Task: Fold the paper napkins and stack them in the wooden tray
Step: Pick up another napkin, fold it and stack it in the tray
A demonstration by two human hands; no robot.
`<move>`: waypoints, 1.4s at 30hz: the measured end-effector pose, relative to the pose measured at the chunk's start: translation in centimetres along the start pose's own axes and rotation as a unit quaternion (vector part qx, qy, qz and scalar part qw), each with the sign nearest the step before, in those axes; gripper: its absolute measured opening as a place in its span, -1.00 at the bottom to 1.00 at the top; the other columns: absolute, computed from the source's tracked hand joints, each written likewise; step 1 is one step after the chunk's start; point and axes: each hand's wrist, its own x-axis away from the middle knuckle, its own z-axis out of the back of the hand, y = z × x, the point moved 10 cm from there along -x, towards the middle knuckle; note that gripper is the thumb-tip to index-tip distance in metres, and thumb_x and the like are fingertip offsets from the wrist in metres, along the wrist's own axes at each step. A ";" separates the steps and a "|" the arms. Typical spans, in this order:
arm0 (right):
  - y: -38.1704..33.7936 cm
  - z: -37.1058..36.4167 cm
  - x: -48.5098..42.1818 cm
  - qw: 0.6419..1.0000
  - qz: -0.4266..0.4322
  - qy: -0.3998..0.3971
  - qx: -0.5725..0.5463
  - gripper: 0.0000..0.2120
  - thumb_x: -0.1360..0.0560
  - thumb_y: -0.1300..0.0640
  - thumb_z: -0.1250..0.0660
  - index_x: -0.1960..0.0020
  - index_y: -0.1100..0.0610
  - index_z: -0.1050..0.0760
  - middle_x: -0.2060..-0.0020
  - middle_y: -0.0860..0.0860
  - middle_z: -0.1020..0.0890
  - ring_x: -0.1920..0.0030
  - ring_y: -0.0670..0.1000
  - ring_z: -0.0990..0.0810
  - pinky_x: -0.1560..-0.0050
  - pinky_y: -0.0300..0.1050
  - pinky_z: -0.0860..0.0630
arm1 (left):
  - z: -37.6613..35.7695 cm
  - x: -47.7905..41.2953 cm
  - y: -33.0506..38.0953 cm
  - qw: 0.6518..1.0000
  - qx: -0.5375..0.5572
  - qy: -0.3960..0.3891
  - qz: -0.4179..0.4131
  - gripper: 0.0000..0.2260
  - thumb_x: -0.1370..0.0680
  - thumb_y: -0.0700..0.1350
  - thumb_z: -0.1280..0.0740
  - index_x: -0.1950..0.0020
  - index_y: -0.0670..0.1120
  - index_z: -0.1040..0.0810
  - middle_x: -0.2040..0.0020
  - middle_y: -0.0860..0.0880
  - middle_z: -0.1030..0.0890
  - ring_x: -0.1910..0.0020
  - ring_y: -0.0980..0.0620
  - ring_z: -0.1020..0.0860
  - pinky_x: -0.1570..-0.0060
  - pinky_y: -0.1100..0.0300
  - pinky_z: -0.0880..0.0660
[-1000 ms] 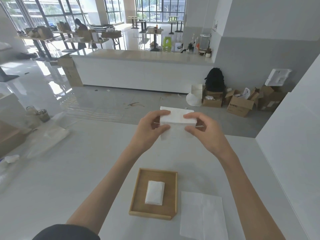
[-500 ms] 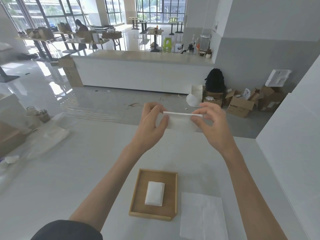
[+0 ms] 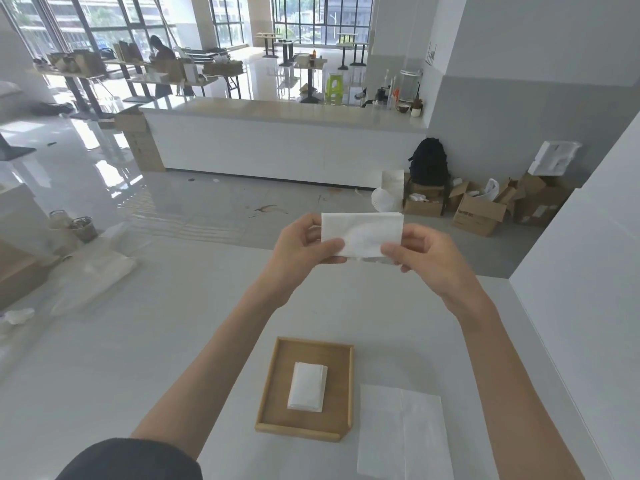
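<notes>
Both hands, left and right, pinch a folded napkin above the table; fingers behind it are hidden. Nearer, a tray holds another folded napkin.

On my feed the white worktop has a wooden tray sitting close to the near edge, with a flat unfolded napkin just beside it on the right. Over by the left edge there's crumpled clear plastic wrap and a small white wad.
</notes>
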 end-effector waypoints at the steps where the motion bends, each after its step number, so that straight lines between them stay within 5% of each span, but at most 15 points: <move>1: -0.4 0.3 0.0 0.999 0.025 0.023 0.004 -0.87 -0.53 0.20 -0.46 -0.06 0.08 -0.64 0.15 -0.06 -0.72 0.28 -0.18 -0.56 0.25 -0.36 -0.48 | -0.1 0.1 -0.1 1.000 0.018 -0.010 -0.001 -0.82 -0.54 -0.34 -0.40 -0.11 -0.17 -0.56 -0.04 -0.12 -0.68 -0.04 -0.09 -0.67 -0.10 0.02 -0.62; 3: -1.2 0.6 0.2 0.995 0.079 0.057 0.020 -0.79 -0.52 0.32 -0.42 0.05 0.00 -0.64 0.17 -0.06 -0.66 0.26 -0.16 -0.52 0.24 -0.41 -0.44 | -0.4 0.7 -0.7 0.990 0.128 -0.046 0.035 -0.76 -0.55 -0.36 -0.30 -0.19 -0.17 -0.54 -0.12 -0.16 -0.62 -0.15 -0.18 -0.61 -0.23 -0.10 -0.56; 5: -1.3 0.3 0.1 0.993 0.108 0.052 -0.020 -0.59 -0.49 0.49 -0.32 0.12 -0.04 -0.63 0.09 -0.05 -0.66 0.17 -0.06 -0.51 0.21 -0.32 -0.48 | -1.4 1.4 -2.4 0.934 0.317 -0.079 0.144 -0.56 -0.49 -0.42 -0.10 -0.34 -0.23 -0.47 -0.26 -0.30 -0.55 -0.25 -0.37 -0.54 -0.28 -0.23 -0.51; 8: -1.0 -1.0 -0.4 0.990 0.123 -0.005 -0.074 -0.39 -0.45 0.60 -0.23 0.19 -0.13 -0.64 0.03 -0.18 -0.66 0.02 0.06 -0.52 0.20 -0.10 -0.49 | -2.0 2.5 -3.9 0.868 0.428 -0.085 0.237 -0.44 -0.42 -0.32 -0.10 -0.44 -0.33 -0.38 -0.34 -0.39 -0.49 -0.24 -0.41 -0.54 -0.11 -0.23 -0.59; 12: -1.1 -3.8 -0.4 0.987 0.122 -0.096 -0.050 -0.41 -0.46 0.58 -0.27 0.22 -0.13 -0.65 -0.01 -0.21 -0.65 -0.03 0.06 -0.55 0.12 -0.15 -0.49 | -2.5 3.9 -4.6 0.928 0.247 -0.127 0.249 -0.59 -0.64 0.05 -0.23 -0.21 -0.26 -0.62 -0.08 -0.19 -0.67 0.02 -0.15 -0.65 0.05 -0.03 -0.64; 15: -0.2 -4.8 -0.8 0.990 0.085 -0.096 -0.061 -0.61 -0.57 0.42 -0.29 0.05 -0.05 -0.68 -0.07 -0.08 -0.69 -0.07 0.04 -0.62 0.03 -0.12 -0.55 | -0.6 3.9 -5.0 0.969 0.104 -0.091 0.206 -0.72 -0.63 -0.11 -0.32 -0.26 -0.24 -0.58 -0.02 -0.14 -0.66 0.12 -0.05 -0.65 0.07 0.05 -0.65; 17: 1.7 -5.7 -0.8 0.981 -0.010 -0.105 -0.162 -0.78 -0.65 0.12 -0.25 -0.21 0.04 -0.63 -0.09 0.06 -0.70 -0.01 0.03 -0.64 0.07 -0.11 -0.59 | 1.4 3.7 -5.6 0.981 0.058 -0.050 0.178 -0.80 -0.61 -0.15 -0.35 -0.19 -0.20 -0.61 0.03 -0.10 -0.67 0.15 -0.03 -0.65 0.07 0.07 -0.64; 20: 4.4 -8.2 0.3 0.971 -0.094 -0.144 -0.167 -0.55 -0.56 -0.18 -0.26 -0.33 0.05 -0.56 -0.01 0.06 -0.70 0.08 0.00 -0.66 0.16 -0.15 -0.60 | 3.7 4.0 -6.5 0.987 0.018 -0.005 0.159 -0.90 -0.57 -0.13 -0.40 -0.04 -0.12 -0.62 0.11 -0.03 -0.65 0.17 0.02 -0.62 0.19 0.20 -0.59; 25: 6.7 -9.9 0.8 0.989 -0.087 -0.059 -0.103 -0.73 -0.58 0.15 -0.40 -0.27 0.02 -0.58 0.08 0.04 -0.75 0.09 0.00 -0.63 0.11 -0.22 -0.59 | 5.0 5.6 -9.3 0.980 -0.009 -0.012 0.199 -0.85 -0.65 -0.18 -0.28 -0.13 -0.21 -0.60 0.03 -0.12 -0.64 0.08 -0.04 -0.63 0.08 0.08 -0.64; 31: 11.2 -11.8 1.9 0.986 -0.138 -0.022 -0.094 -0.44 -0.57 -0.06 -0.39 -0.52 -0.10 -0.30 -0.03 0.03 -0.73 -0.03 -0.04 -0.71 -0.07 -0.13 -0.63 | 6.3 7.7 -15.6 0.963 0.033 0.008 0.266 -0.80 -0.65 -0.22 -0.27 -0.21 -0.29 -0.55 -0.04 -0.17 -0.67 0.06 -0.03 -0.71 0.07 0.17 -0.64; 33: 14.5 -13.1 3.1 0.980 -0.168 -0.031 -0.106 -0.36 -0.57 0.07 -0.42 -0.56 -0.16 -0.22 -0.05 0.08 -0.73 -0.09 0.04 -0.71 -0.18 -0.01 -0.62 | 6.4 8.2 -18.2 0.956 0.048 0.003 0.288 -0.80 -0.65 -0.24 -0.27 -0.24 -0.27 -0.54 -0.13 -0.22 -0.67 -0.06 -0.09 -0.70 -0.07 0.08 -0.63; 36: 19.0 -14.5 4.9 0.980 -0.181 -0.008 -0.080 -0.27 -0.58 0.23 -0.38 -0.59 -0.18 -0.14 0.01 0.09 -0.74 -0.06 0.07 -0.71 -0.12 -0.11 -0.60 | 5.9 8.6 -22.6 0.943 0.033 -0.038 0.329 -0.79 -0.64 -0.22 -0.28 -0.26 -0.23 -0.55 -0.19 -0.23 -0.66 -0.18 -0.16 -0.65 -0.22 -0.06 -0.58; 39: 23.3 -15.7 5.7 0.977 -0.204 -0.007 -0.059 -0.24 -0.59 0.26 -0.36 -0.61 -0.20 -0.09 0.07 -0.05 -0.76 0.01 -0.07 -0.71 -0.07 -0.29 -0.54 | 6.7 8.2 -27.1 0.937 -0.007 -0.022 0.348 -0.79 -0.64 -0.15 -0.32 -0.19 -0.26 -0.57 -0.11 -0.24 -0.68 -0.09 -0.16 -0.67 -0.15 -0.04 -0.61; 42: 27.7 -16.9 6.2 0.972 -0.232 -0.024 -0.041 -0.27 -0.61 0.21 -0.34 -0.58 -0.28 -0.10 0.11 -0.11 -0.73 0.05 -0.12 -0.68 -0.09 -0.26 -0.55 | 7.4 8.5 -32.1 0.929 -0.048 -0.012 0.367 -0.87 -0.64 -0.16 -0.32 -0.11 -0.20 -0.58 0.02 -0.14 -0.67 0.06 -0.04 -0.66 0.09 0.16 -0.63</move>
